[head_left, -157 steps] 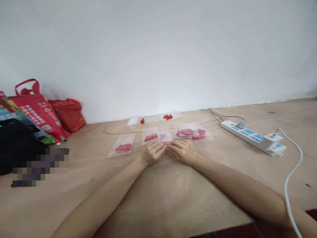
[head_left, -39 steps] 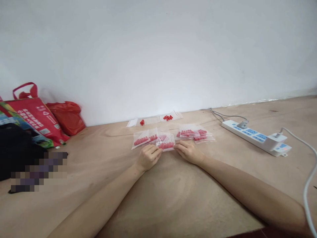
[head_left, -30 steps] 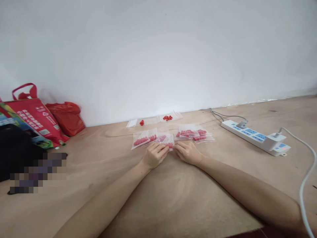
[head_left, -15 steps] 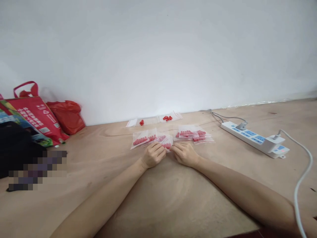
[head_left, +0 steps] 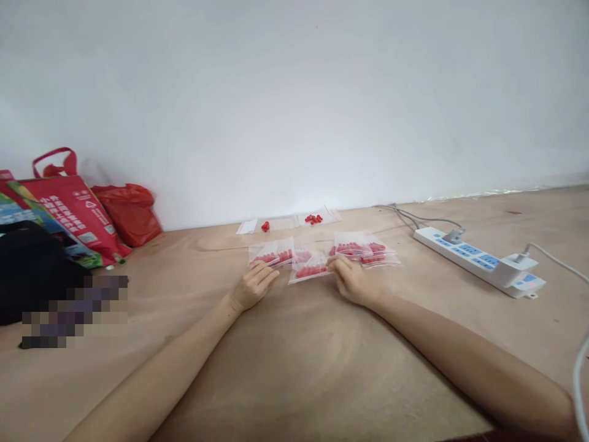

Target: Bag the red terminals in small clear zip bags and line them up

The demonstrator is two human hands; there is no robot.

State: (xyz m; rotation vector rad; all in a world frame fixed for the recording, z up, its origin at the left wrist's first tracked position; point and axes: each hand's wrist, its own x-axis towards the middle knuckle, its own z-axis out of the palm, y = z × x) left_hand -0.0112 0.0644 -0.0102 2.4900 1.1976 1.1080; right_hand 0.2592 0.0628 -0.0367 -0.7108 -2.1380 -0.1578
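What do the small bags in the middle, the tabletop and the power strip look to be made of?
Small bags: likely thin, glossy clear plastic film; red pieces show through.
Tabletop: wood or wood-look sheet, low sheen; brown, swirling grain-like marks.
Power strip: probably rigid moulded plastic, smooth white, with blue socket panels.

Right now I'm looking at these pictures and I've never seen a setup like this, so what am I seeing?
There is no robot: these are a person's own bare hands. One camera, worn on the head, takes every view, looking forward and down. On the wooden surface lie clear bags of small red pieces, with a power strip at right and a red plastic bag at left. The right hand seems to pinch the nearest clear bag; the left hand's grip is unclear.
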